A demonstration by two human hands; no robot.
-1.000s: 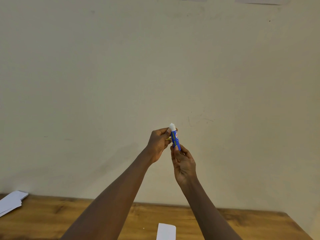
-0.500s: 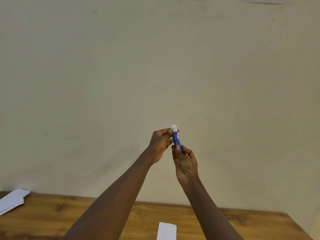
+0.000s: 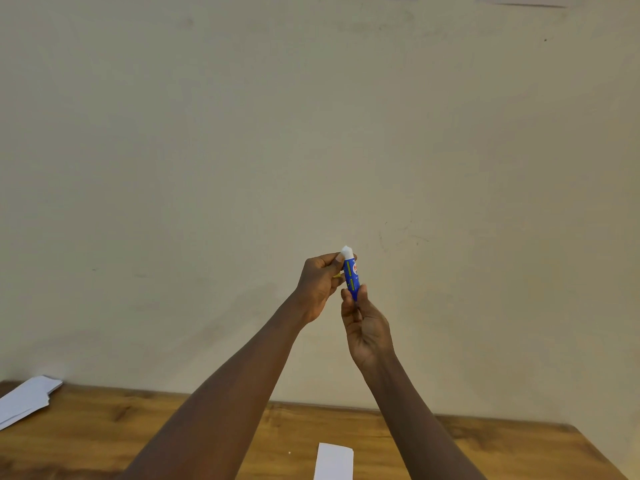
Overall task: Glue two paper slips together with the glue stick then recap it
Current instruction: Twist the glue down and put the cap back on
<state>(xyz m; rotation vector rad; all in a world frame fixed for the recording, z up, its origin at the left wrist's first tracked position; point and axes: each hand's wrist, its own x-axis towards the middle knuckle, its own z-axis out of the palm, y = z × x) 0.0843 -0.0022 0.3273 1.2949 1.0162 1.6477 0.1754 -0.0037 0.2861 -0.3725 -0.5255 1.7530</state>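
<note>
Glue stick (image 3: 351, 276), a blue tube with a white top, stands nearly upright just right of the frame's centre, raised in front of the pale wall (image 3: 207, 168) and well above the wooden table (image 3: 104, 427) along the bottom edge; the right hand (image 3: 366, 329) pinches its lower end from below, thumb and fingers closed around the base, while the left hand (image 3: 318, 284) comes in from the left and closes its fingertips on the upper part, just under the white top; a sliver of yellow shows between the left fingers (possibly a cap, too small to tell); whether the white top is a cap or bare glue cannot be settled from this view; the tube's long axis runs bottom to top of the frame, leaning slightly left at the top, so the two grips sit one above the other along it, right hand low, left hand high; that stacking is what the next move likely turns on, a pull or twist along the axis with the lower hand as anchor; one white paper slip (image 3: 334, 461) lies on the table at bottom centre, directly beneath the hands and apart from them; more white paper (image 3: 26, 398) lies at the lower left edge; no gluing appears to have begun.
</note>
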